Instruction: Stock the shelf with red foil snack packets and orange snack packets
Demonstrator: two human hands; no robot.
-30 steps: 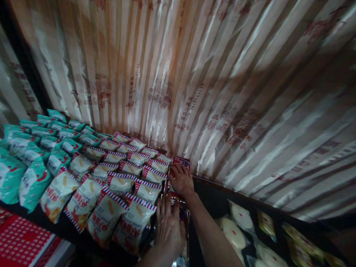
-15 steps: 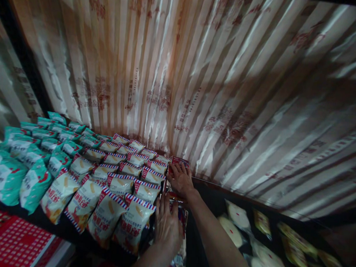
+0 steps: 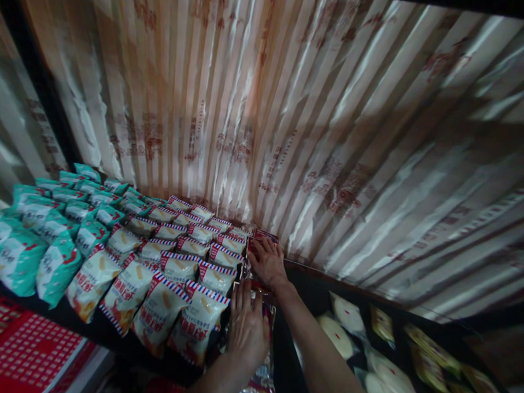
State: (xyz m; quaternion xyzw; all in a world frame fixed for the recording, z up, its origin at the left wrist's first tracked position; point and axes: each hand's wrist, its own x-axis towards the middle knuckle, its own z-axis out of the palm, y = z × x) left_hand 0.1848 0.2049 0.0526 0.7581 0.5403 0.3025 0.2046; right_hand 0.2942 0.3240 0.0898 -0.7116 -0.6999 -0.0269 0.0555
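Little shift noted: dark-red packets at 6 o'clock are still partly covered by left hand and right hand, fingers loosely spread; handling appears unfinished.

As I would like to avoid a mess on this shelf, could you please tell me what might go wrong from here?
The left hand lies right beside the striped bags, so a sideways push might topple one. Those in front stand near the edge of the shelf, so a knock could send one off. The shiny packets under this and the right hand might slide if pressed unevenly.
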